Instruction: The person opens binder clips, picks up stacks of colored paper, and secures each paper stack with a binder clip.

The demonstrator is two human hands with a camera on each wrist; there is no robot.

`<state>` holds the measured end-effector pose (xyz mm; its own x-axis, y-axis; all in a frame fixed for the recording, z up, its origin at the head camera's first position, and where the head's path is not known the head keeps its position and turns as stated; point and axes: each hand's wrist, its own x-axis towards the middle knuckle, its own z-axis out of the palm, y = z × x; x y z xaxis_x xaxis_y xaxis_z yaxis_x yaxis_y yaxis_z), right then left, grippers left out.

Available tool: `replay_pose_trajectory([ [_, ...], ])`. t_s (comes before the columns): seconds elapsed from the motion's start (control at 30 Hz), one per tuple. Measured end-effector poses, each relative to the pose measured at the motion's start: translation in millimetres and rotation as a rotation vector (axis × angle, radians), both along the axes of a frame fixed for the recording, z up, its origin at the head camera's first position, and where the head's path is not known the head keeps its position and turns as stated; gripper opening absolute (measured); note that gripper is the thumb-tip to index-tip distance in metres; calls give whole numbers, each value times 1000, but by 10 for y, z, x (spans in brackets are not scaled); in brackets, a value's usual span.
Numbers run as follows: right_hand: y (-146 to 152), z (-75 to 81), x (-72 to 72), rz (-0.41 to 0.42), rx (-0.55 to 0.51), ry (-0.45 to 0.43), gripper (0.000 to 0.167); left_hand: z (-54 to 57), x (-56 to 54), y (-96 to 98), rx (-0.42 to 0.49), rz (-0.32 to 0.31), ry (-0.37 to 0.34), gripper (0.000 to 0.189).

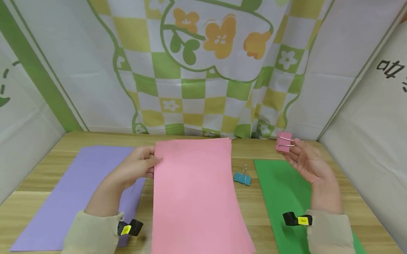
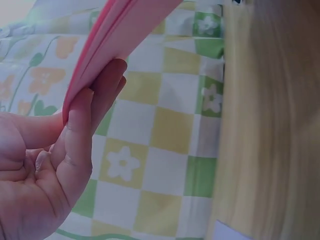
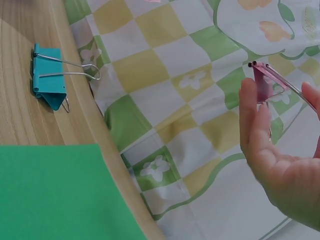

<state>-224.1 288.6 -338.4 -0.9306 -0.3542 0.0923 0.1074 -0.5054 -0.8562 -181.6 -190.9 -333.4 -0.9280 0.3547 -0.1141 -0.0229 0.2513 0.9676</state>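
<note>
Pink paper [image 1: 194, 195] stretches rightward from the left grip [image 1: 137, 163], which pinches its upper left edge between thumb and fingers. It looks light and floppy, prone to fan; a squared edge seems the place to hold. The right grip [image 1: 310, 162] pinches a pink clip [image 1: 284, 142] by its wire handles, probably stiffly sprung. Between both grips, a blue clip [image 1: 242, 178] lies on the worktop [image 1: 245, 151].

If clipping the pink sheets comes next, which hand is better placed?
Probably the right hand: it holds the pink binder clip, while the left hand grips the pink sheets by their edge.
</note>
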Motion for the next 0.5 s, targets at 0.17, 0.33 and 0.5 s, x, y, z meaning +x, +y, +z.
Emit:
replay_pose_trajectory([
  [0.17,-30,13,16,62,-69,38,32,79,59,-28,25,4,36,30],
  [0.33,-59,45,33,87,-116,54,35,142,122,-19,41,-5,58,32],
  [0.5,-97,74,49,118,-116,51,33,212,194,-28,34,4,93,31],
])
